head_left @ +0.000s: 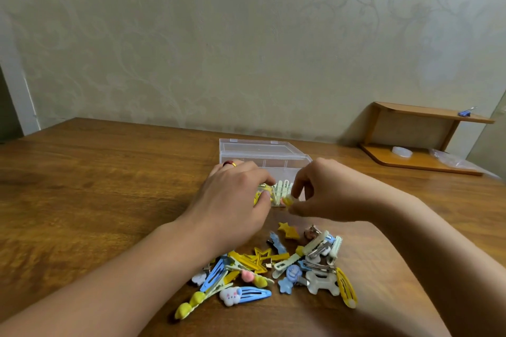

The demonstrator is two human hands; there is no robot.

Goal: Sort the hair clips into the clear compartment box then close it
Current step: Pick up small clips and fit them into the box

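The clear compartment box [262, 157] stands open on the table, its lid tipped back toward the wall. Several pale yellow clips [282, 191] lie in its near compartment. My left hand [232, 200] grips the box's near left corner, thumb against the front wall. My right hand [323, 190] pinches a small yellow clip [287, 201] at the box's near edge. A heap of several hair clips [273, 268] in yellow, blue, white and mint lies on the table between my forearms.
The wooden table [109, 186] reaches to a patterned wall. At the back right stands a small wooden shelf [427, 142] with a white round object [402, 151], a plastic bag [449, 158] and a blue clip [466, 112] on top.
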